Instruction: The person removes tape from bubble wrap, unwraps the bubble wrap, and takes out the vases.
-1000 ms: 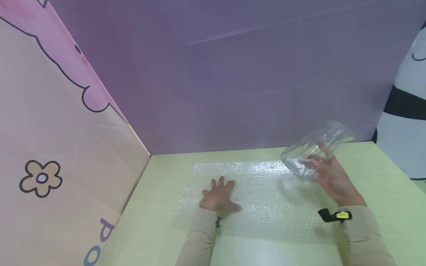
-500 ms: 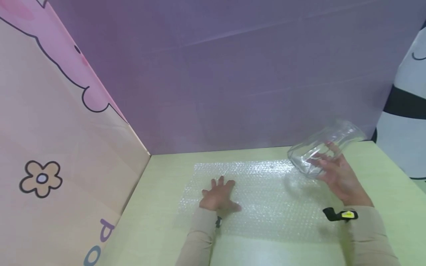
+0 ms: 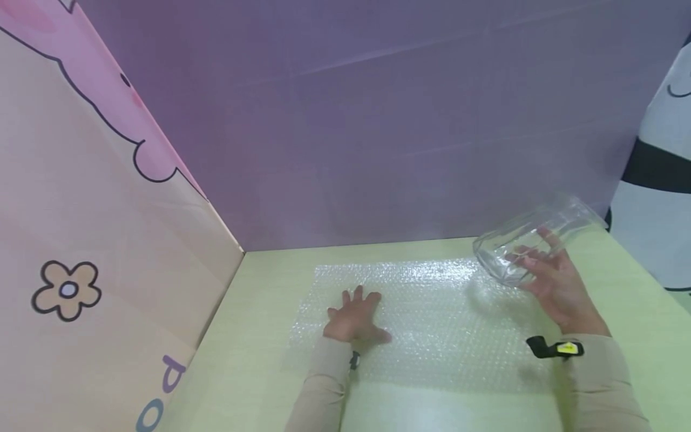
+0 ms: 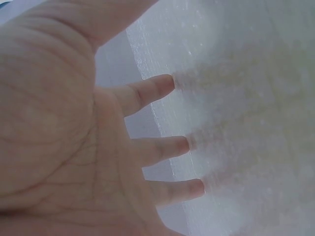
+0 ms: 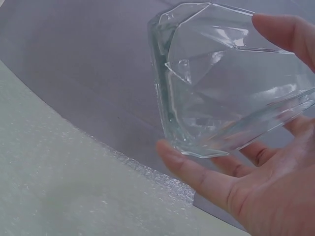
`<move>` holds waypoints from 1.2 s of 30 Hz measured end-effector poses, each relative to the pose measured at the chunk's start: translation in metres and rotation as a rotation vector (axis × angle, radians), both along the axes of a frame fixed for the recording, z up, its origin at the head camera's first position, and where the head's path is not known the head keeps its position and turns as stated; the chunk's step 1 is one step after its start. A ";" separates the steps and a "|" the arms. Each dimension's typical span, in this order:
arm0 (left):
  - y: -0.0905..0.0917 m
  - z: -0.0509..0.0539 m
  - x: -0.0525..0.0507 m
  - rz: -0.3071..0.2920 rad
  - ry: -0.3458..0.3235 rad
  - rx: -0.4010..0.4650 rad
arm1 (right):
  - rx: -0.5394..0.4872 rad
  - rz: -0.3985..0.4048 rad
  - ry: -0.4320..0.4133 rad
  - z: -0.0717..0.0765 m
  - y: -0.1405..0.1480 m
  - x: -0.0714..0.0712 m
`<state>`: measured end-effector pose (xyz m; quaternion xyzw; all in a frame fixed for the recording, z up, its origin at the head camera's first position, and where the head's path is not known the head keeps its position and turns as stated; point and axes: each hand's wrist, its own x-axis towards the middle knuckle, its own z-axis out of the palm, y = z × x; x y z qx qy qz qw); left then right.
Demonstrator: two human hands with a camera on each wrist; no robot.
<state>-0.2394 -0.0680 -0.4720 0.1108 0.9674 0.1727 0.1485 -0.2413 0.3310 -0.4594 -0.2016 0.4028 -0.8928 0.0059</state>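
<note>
My right hand (image 3: 567,297) grips a clear glass vase (image 3: 499,255) with thumb and fingers curled round its side. The vase lies tilted in the air over the back right part of a bubble wrap sheet (image 3: 432,336), its thick base towards the left. Up close in the right wrist view, the glass vase (image 5: 211,64) has angular facets and a heavy bottom. Fingers spread, my left hand (image 3: 353,318) rests on the left part of the sheet. The left wrist view shows that hand's palm (image 4: 54,132) and its fingertips touching the bubble wrap (image 4: 256,113).
The sheet lies flat on a pale yellow-green table (image 3: 259,318). A purple wall (image 3: 378,120) rises along the table's back edge. Printed panels stand at both sides, the left panel (image 3: 108,240) with a flower on it.
My right hand has moved to the right with the vase, which has also tipped closer to level. The left hand and the bubble wrap have stayed in place.
</note>
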 end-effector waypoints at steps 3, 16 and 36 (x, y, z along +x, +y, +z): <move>0.000 0.000 -0.001 -0.001 -0.004 -0.001 | -0.028 -0.009 0.004 0.001 0.000 0.001; 0.001 0.000 0.000 0.007 0.004 0.004 | 0.017 -0.101 -0.057 0.000 0.006 0.002; 0.001 -0.001 0.000 0.003 0.010 0.004 | -0.006 -0.195 -0.068 -0.005 0.010 0.003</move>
